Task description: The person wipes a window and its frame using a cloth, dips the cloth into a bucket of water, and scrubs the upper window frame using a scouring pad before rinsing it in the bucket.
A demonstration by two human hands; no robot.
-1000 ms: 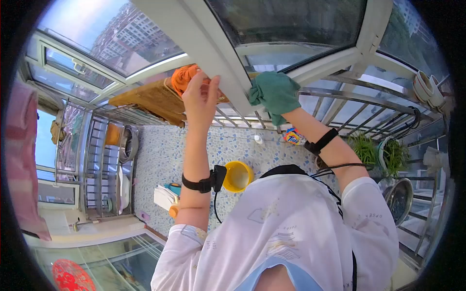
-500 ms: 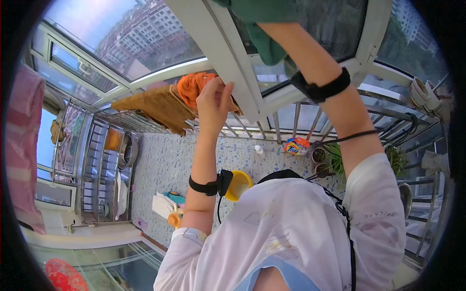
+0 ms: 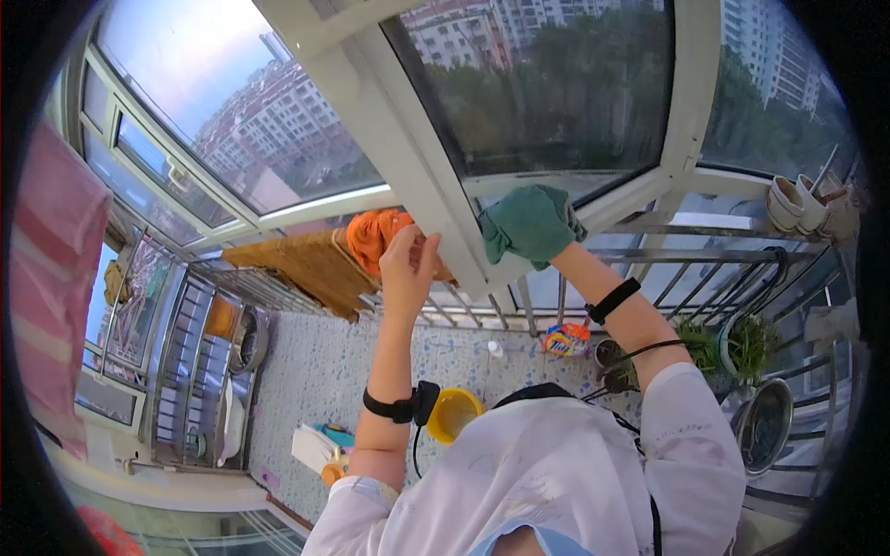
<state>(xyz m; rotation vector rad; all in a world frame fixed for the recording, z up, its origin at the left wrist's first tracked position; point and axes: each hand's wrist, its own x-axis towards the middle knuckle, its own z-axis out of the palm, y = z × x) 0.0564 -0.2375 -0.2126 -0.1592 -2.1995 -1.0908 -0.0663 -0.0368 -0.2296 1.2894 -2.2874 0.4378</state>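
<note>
A green cloth covers my right hand and hides most of its fingers. It is at the lower edge of the window pane, beside the white frame. My left hand is raised at the left edge of the white window post. Its fingers are curled, with thumb and fingertips close together; whatever is between them cannot be made out. Just behind that hand, an orange cloth lies bunched on the railing, next to a hanging brown cloth.
Metal railing runs below the windows. On the tiled floor stand a yellow bucket, a small white bottle and an orange Tide bag. Potted plants and a metal basin are at right. A rack stands left.
My right hand has come down the window pane with the green cloth, to the lower frame. My left hand stays at the post beside the orange cloth. The view has tilted upward.
</note>
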